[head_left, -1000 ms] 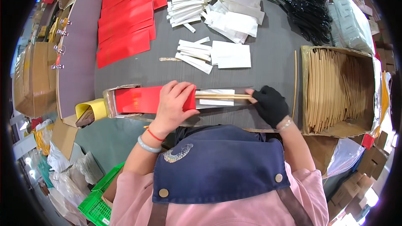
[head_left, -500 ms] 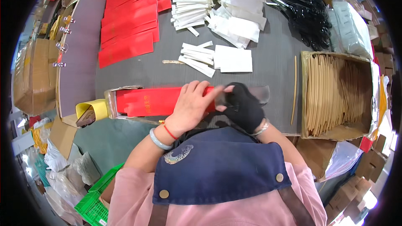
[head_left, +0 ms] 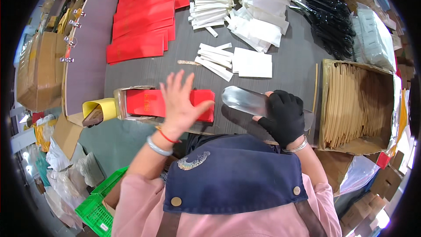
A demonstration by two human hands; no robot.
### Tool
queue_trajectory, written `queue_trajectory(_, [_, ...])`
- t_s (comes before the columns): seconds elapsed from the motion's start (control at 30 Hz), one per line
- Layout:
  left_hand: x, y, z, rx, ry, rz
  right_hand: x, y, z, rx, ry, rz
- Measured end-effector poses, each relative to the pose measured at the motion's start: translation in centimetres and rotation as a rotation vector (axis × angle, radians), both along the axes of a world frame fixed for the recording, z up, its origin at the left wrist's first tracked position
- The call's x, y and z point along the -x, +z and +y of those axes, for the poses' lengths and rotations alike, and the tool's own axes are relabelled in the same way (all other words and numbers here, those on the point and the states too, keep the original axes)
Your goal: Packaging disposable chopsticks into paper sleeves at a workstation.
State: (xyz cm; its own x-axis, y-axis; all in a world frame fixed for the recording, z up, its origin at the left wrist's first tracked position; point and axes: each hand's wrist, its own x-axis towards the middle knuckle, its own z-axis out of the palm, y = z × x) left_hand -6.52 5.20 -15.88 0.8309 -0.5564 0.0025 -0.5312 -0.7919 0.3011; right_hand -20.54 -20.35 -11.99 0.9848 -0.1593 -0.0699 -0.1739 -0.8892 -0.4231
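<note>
My bare left hand [head_left: 177, 107] is open, fingers spread, over a stack of red paper sleeves [head_left: 142, 103]. That stack lies in a shallow cardboard tray [head_left: 120, 102] along the table's near edge. In a black fingerless glove, my right hand [head_left: 286, 118] grips a shiny, curved, scoop-like piece [head_left: 241, 98] with a rounded end. Its rounded end points left toward the sleeves, apart from them. Beyond my hands lie small white paper packets [head_left: 252, 62] and narrow white wrapped strips [head_left: 215, 59].
Red sleeves [head_left: 140, 28] fan out at the far left. White packets [head_left: 258, 26] pile up at the back, beside black utensils [head_left: 331, 22]. A box of wooden chopsticks [head_left: 351, 105] stands at right, one loose stick [head_left: 314, 101] nearby. A yellow holder [head_left: 105, 107] sits left.
My right hand has moved right with the scoop-like piece, away from the red sleeves. My left hand has lifted and spread its fingers, shifting left. The view has shifted slightly.
</note>
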Motion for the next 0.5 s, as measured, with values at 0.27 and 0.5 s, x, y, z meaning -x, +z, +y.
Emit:
queue_trajectory(0.27, [1.25, -1.22, -0.96, 0.064, 0.112, 0.133, -0.39, -0.51, 0.9, 0.038, 0.091, 0.016])
queue_trajectory(0.5, [1.43, -1.76, -0.66, 0.096, 0.104, 0.149, -0.15, -0.39, 1.01, 0.019, 0.108, 0.023])
